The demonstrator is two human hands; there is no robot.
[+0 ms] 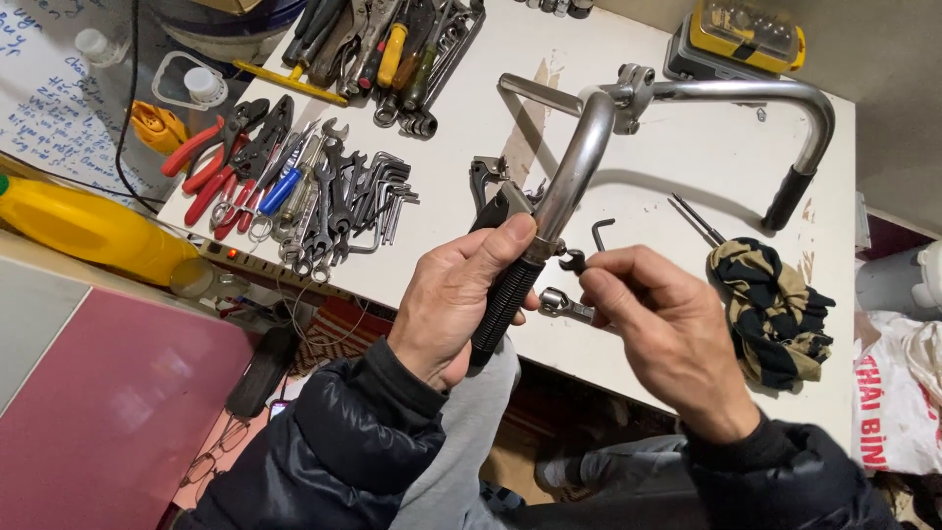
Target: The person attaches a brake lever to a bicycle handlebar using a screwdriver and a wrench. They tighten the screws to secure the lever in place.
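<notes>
At the near edge of the white table point(687, 157), the left hand point(456, 299) is wrapped fully around the black rubber grip point(505, 299) of a chrome handlebar point(589, 137), thumb pressed along the top where rubber meets metal. Held so, the bar stands tilted up off the tabletop, with its far end and second black grip point(788, 199) hanging over the back right of the table. The right hand point(662, 319) pinches a small dark fitting point(574, 260) between thumb and forefinger, just beside the bar's neck below the grip; the other fingers are curled loosely. Whether the fitting touches the bar cannot be told. A small metal clamp piece point(557, 301) lies just under the hands.

Further out, a hex key point(601, 233) and a thin screwdriver point(699, 220) lie near the right hand, and a striped rag point(775, 309) sits bunched close to the table's right edge. Rows of wrenches point(329, 211) and red-handled pliers point(211, 162) fill the left side, more tools lie at the back, and a yellow case point(746, 34) sits at the far corner. Open tabletop shows mainly in the middle, under the bar's curve. A yellow bottle point(88, 226) lies off the table to the left.
</notes>
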